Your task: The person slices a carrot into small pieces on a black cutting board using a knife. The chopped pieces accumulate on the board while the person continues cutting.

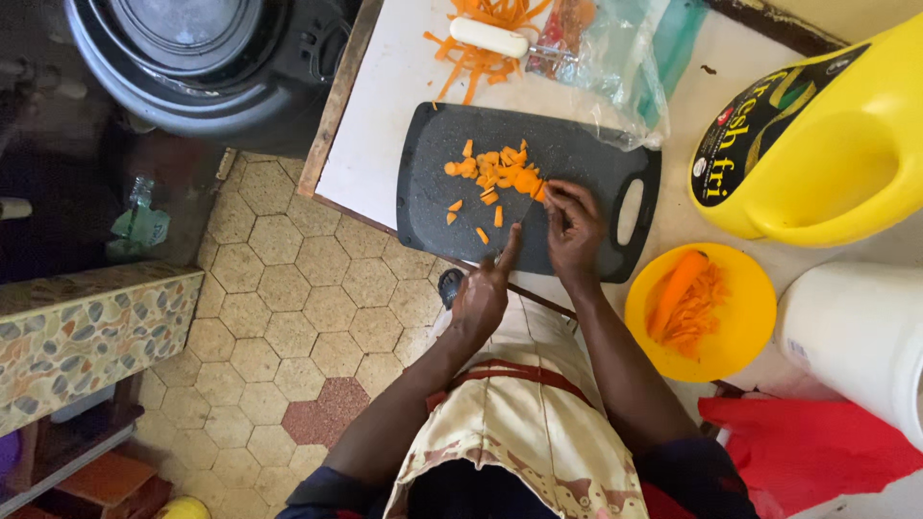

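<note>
At upper left of the frame, a round black metal pot [207, 58] sits beside the white tabletop [375, 125]. Centre: dark grey plastic cutting board [433, 202] bearing chopped orange carrot pieces [490, 173]. Left hand [481, 293] closed round a knife [524, 213], mostly hidden, forefinger extended; right hand [574, 231] pinches the carrot. Above, white-handled peeler [490, 38] on peelings and clear plastic bag [625, 67]. Right: yellow plastic jug [836, 154] with dark label, yellow round plate [745, 317] holding a whole carrot [678, 288], white tub [856, 336].
</note>
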